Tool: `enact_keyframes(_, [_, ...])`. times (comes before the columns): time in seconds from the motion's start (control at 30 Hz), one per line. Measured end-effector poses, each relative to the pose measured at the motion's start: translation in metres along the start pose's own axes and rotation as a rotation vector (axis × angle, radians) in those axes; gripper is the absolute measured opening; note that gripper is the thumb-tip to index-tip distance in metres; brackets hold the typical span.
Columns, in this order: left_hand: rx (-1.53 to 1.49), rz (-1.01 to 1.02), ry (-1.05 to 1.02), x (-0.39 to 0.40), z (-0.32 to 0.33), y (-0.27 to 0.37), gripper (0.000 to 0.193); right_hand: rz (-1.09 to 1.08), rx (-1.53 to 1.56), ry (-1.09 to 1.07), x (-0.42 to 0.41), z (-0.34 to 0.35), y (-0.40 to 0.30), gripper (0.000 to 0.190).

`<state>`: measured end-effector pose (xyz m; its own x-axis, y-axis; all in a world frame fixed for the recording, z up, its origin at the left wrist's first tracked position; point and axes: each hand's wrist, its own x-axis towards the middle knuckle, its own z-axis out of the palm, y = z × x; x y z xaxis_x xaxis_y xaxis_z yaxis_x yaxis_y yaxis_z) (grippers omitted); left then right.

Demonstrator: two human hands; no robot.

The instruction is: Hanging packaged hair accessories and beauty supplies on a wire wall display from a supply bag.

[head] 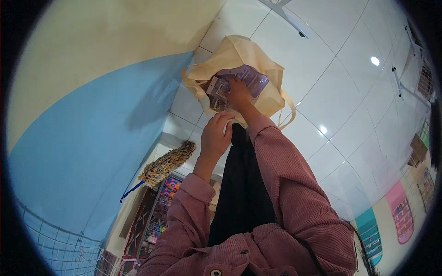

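Observation:
On the tiled floor stands a cream fabric tote bag (266, 58), its mouth wide and its handles hanging to either side. Inside lie several clear plastic packages (218, 90) and purple printed packaging (255, 81). My right hand (238, 92) reaches into the bag and rests on the packages; whether its fingers grip one cannot be told. Just outside the bag's near rim is my left hand (215, 132), with fingers slightly bent and nothing in it.
A fluffy duster (167, 164) with a blue handle is at the left, near the blue and cream wall (86, 103). White wire racking (62, 248) stands lower left, beside shelves of small goods (157, 224). White stand legs (288, 19) reach over the floor at the top.

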<state>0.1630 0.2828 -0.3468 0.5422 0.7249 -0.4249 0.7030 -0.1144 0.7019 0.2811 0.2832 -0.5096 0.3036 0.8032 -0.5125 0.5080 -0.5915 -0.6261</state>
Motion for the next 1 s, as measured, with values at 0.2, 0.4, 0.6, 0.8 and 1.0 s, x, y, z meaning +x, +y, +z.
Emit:
enact_keyframes(0.2, [-0.006, 0.029, -0.035, -0.001, 0.008, -0.001, 0.019, 0.009, -0.123, -0.048, 0.002, 0.002, 0.011, 0.053])
enact_keyframes(0.4, [-0.028, 0.010, -0.068, -0.005, 0.013, 0.002, 0.019, -0.031, -0.141, -0.070, 0.002, 0.006, 0.013, 0.040])
enact_keyframes(0.6, [-0.024, 0.027, -0.071, -0.006, 0.014, 0.007, 0.019, 0.020, 0.012, -0.006, -0.001, 0.001, 0.027, 0.041])
enact_keyframes(0.8, [0.004, 0.033, -0.082, -0.007, 0.010, 0.012, 0.019, -0.050, 0.018, 0.014, -0.004, -0.008, 0.035, 0.022])
enact_keyframes(1.0, [0.015, 0.028, -0.091, -0.008, 0.009, 0.021, 0.019, -0.060, 0.045, 0.280, -0.005, -0.010, 0.043, 0.014])
